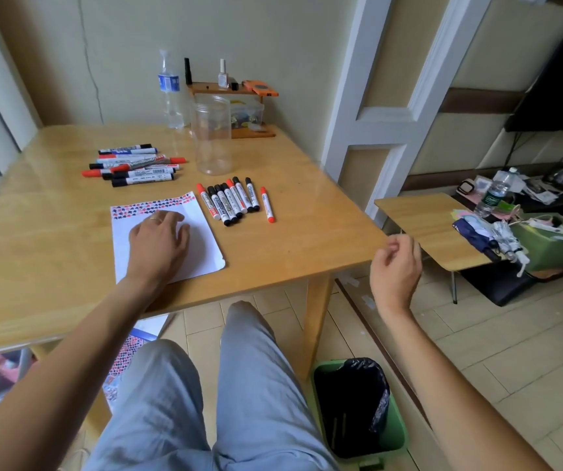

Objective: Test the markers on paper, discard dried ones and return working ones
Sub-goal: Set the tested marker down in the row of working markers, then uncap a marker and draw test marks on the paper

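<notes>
Resting flat, fingers spread, the left hand (159,237) presses the paper (202,246); the right hand (396,266) hangs loosely curled, empty.

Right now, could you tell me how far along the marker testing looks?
Partly done, it seems. The paper carries a band of red and black test marks along its far edge. A row of markers lies beside it, a pile farther back; which is tested, I cannot tell. The left hand rests on the paper; the right hand is empty above the bin. The jar is empty, so returning remains.
</notes>
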`<state>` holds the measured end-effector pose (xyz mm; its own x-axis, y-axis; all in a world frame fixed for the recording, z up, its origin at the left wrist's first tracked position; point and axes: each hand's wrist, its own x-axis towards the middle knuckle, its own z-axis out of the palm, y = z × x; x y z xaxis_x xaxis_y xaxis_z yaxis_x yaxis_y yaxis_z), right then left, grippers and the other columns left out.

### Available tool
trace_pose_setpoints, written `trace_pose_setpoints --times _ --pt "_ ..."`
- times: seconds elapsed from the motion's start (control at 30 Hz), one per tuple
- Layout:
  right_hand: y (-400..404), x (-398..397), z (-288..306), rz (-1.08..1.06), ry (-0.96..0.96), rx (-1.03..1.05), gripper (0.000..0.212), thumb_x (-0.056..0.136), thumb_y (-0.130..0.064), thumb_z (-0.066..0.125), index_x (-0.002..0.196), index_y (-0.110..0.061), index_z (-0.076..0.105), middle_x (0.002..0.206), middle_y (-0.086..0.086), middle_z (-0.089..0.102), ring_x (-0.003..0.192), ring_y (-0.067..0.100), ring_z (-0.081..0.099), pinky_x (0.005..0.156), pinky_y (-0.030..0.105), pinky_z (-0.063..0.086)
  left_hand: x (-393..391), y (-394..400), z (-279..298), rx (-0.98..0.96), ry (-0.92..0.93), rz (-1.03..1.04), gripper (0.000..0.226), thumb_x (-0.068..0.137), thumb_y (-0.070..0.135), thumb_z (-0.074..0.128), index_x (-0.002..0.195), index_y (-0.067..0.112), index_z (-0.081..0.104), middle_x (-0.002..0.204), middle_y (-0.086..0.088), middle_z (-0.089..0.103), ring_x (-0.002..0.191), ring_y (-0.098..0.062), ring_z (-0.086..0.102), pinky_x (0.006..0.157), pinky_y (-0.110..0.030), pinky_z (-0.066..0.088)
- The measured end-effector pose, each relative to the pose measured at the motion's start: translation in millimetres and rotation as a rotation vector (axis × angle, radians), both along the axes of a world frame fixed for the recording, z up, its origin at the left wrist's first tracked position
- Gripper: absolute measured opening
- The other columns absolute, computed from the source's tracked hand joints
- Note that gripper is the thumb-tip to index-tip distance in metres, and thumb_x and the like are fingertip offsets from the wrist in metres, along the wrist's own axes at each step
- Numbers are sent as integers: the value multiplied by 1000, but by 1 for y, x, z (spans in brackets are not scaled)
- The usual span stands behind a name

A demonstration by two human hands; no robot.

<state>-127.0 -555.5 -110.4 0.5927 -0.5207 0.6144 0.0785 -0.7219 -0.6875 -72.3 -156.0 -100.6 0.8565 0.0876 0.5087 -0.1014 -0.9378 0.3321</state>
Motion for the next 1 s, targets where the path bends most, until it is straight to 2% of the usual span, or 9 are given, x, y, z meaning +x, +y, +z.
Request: trace_pose_setpoints --times 0.07,0.2,0.3,0.37,0.5,0.67,0.8,0.9,1.0 --pt "29 20 29 128 -38 -36 15 88 -2 52 98 -10 59 101 4 58 86 20 56 75 30 44 3 3 2 7 4 -1 27 102 23 55 118 7 68 117 -19 67 107 -41 62 93 -50 43" --pt "104 56 58 408 -19 -120 14 89 1 56 96 -9 62 98 1 61 83 12 54 73 11 40 7 20 5 18 13 -2 30 100 25 51 118 8 68 118 -16 68 109 -38 63 94 -48 44" --pt "166 85 61 626 17 -181 11 88 0 57 92 -9 62 95 -2 62 80 14 57 74 25 46 10 39 6 14 17 14 27 99 25 53 114 9 69 118 -13 69 106 -37 64 93 -48 44" --pt "205 102 57 744 47 -216 13 86 -1 56 90 -10 63 92 -3 64 78 17 61 81 26 46 13 56 4 24 26 39 29 99 27 50 112 11 69 117 -11 69 105 -36 65 92 -47 44" --pt "269 132 45 889 137 -237 16 85 3 56 91 -8 66 94 1 65 77 18 57 78 39 50 19 92 -1 54 57 52 49 94 42 29 109 15 68 115 -5 69 105 -31 66 91 -44 45" --pt "323 166 32 933 198 -343 14 85 -5 52 89 -12 63 90 2 63 83 25 57 93 50 48 30 121 -5 102 71 80 45 95 39 28 109 20 66 113 0 67 105 -26 64 91 -41 44" --pt "346 183 25 917 316 -391 13 88 -16 49 91 -22 60 95 -4 61 85 25 61 73 40 49 50 132 -7 90 58 103 42 96 38 31 111 19 65 112 -1 67 103 -26 64 91 -42 45" --pt "352 186 9 884 300 -465 11 92 -11 54 94 -17 62 97 1 58 88 29 60 69 33 36 74 138 -8 90 60 100 31 93 28 48 118 18 64 119 -1 65 110 -26 63 94 -42 43" --pt "353 186 2 886 248 -523 11 92 -17 50 91 -15 61 95 3 56 87 27 58 68 33 37 103 137 2 81 50 99 32 88 14 62 120 17 65 119 -4 65 109 -29 61 88 -42 43"
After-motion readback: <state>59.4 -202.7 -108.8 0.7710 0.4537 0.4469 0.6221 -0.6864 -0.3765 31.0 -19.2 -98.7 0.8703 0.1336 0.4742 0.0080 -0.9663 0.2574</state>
